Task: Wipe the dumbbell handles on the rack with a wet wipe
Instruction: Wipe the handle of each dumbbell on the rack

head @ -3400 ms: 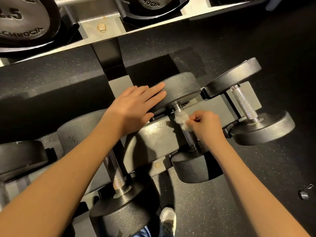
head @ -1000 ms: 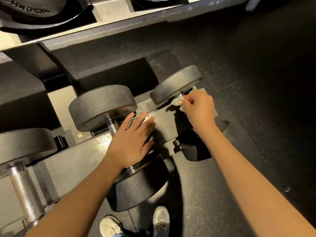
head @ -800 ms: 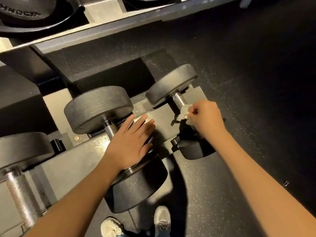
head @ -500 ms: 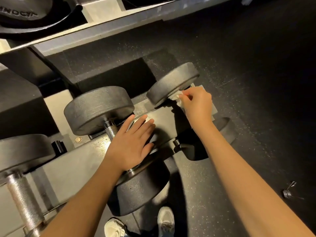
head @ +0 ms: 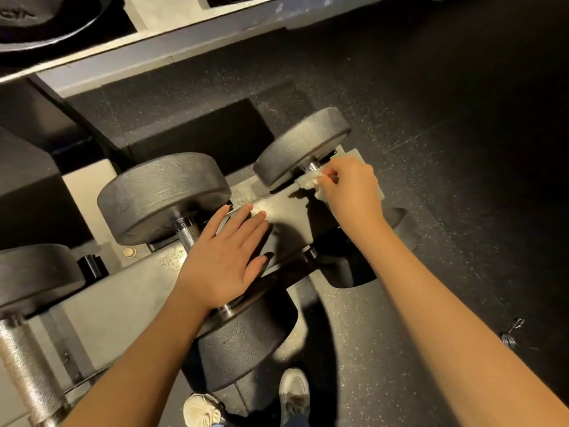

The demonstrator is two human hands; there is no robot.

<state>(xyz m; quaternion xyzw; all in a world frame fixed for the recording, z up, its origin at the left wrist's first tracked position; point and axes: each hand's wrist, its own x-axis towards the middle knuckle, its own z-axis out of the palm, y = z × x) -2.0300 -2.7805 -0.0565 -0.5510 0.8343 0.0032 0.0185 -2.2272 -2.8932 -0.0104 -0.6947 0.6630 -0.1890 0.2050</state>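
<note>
From where I stand, the person leans over the low rack [head: 123, 303], and the right hand [head: 351, 189] is the one doing the work. Its fingers and thumb pinch a crumpled wet wipe [head: 308, 181] against the top of the handle [head: 311, 166] of the end dumbbell [head: 303, 146], right where the bar meets the far head. Only a short bright bit of that handle shows. The rest runs under the hand and wrist, toward the person and a little to the right, to the near head [head: 403, 229] that peeps out beyond the forearm. So the length of bar to cover, as I judge it, lies along that axis below the wipe, and the next stroke would be a pull back toward the body. The left hand [head: 224, 260] lies flat with straight fingers, holding nothing, resting on the rack's rail and across the knurled bar of the neighbouring dumbbell [head: 163, 195]. It is well apart from the wipe, so the right hand is plainly nearer.
</note>
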